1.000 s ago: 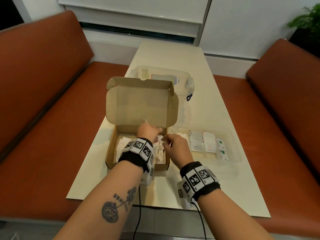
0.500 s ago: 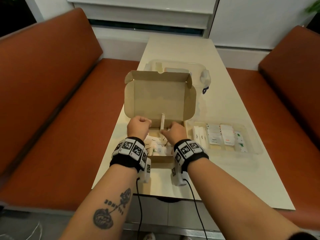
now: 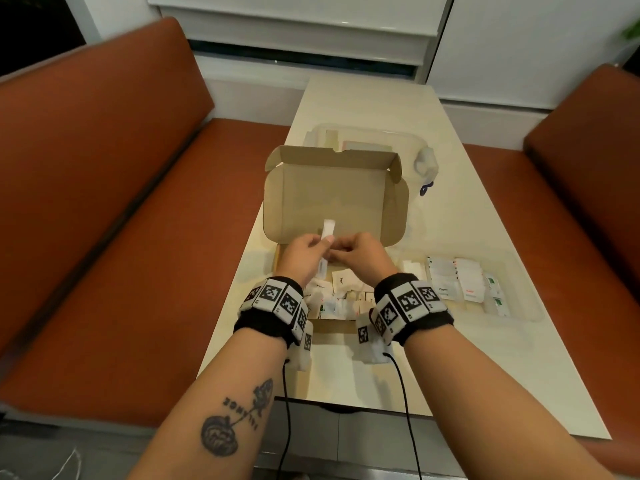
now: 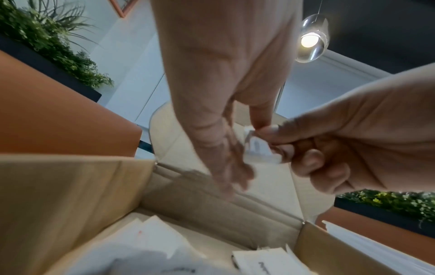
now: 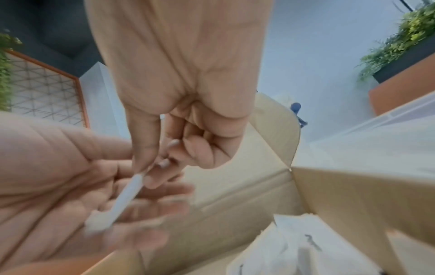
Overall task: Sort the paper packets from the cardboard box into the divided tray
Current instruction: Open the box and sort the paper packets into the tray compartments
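both hands (image 3: 341, 252) pinching slim white paper stick packet (image 3: 327, 233) over cardboard box (image 3: 391, 216)

Packet in the cardboard box (image 3: 343, 279): small dark word, seemingly "Pepper", too blurred to be sure.
Packets in the divided tray (image 3: 443, 289): dark, red and green print, not legible.
Wristband tags (image 3: 273, 295): black-and-white square code markers, no letters.
Left forearm tattoo (image 3: 242, 408): lettering, upside down, unreadable.

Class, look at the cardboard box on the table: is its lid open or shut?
Open. The cardboard box has its lid standing upright behind the hands, leaving the paper packets inside exposed.
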The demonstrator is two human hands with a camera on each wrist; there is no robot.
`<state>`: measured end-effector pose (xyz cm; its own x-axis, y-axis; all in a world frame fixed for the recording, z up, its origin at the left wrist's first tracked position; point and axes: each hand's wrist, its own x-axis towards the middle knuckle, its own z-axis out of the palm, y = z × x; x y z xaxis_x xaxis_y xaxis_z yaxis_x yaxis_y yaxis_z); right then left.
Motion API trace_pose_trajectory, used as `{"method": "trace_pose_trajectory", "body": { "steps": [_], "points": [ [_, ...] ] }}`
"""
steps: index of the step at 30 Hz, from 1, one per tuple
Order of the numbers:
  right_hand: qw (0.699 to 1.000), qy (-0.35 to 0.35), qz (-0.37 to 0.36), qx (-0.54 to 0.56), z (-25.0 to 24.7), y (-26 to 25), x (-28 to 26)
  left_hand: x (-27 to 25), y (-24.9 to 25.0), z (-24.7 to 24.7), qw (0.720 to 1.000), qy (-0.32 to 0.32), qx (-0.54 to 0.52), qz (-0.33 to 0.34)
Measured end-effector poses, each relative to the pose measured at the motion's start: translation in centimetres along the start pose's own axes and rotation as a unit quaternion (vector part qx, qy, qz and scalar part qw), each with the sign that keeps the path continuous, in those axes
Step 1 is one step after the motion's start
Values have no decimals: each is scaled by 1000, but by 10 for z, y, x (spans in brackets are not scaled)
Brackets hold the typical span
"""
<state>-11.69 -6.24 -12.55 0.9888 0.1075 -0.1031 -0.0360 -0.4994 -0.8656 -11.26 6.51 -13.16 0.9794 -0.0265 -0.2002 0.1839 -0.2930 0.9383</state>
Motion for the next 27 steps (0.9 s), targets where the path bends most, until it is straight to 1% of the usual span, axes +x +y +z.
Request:
{"method": "trace_pose_trajectory", "body": {
  "steps": [2,3,4,5,6,7,9,10,11,15,17,19,22,24,25,27],
  "points": [
    [1000,22,5,-20,-7,0,-3,3,4,3,1000,-2,12,21],
    [998,35,14,-44,-11,1,-3,5,4,5,1000,3,5,16],
    [995,36,27,-84,-15,3,-4,6,6,7,1000,5,-22,5],
    [989,20,42,-139,-18,3,-5,8,6,8,998,7,-58,-9],
    [977,-12,57,-207,-18,3,-6,9,6,10,996,11,-90,-20],
    [956,-55,71,-279,-17,5,-6,10,6,11,993,15,-111,-28],
    [901,-129,81,-406,-9,6,-6,12,3,13,990,20,-135,-34],
    [880,-153,85,-441,-5,7,-5,12,2,15,989,21,-140,-36],
    [869,-169,94,-456,-1,8,-2,12,1,15,989,22,-143,-36],
    [833,-211,118,-498,9,12,8,11,-4,17,990,26,-136,-35],
    [827,-212,129,-504,10,13,9,10,-5,18,989,27,-139,-39],
    [831,-215,141,-494,9,12,12,9,-7,18,988,28,-144,-47],
    [823,-238,151,-493,4,3,14,8,-9,17,987,27,-146,-55],
    [824,-235,117,-502,3,-1,15,8,-11,16,987,28,-145,-57],
    [827,-225,90,-507,3,-2,14,9,-11,15,987,28,-146,-58],
    [835,-203,62,-508,3,-5,10,10,-12,14,987,29,-145,-61]
  ]
}}
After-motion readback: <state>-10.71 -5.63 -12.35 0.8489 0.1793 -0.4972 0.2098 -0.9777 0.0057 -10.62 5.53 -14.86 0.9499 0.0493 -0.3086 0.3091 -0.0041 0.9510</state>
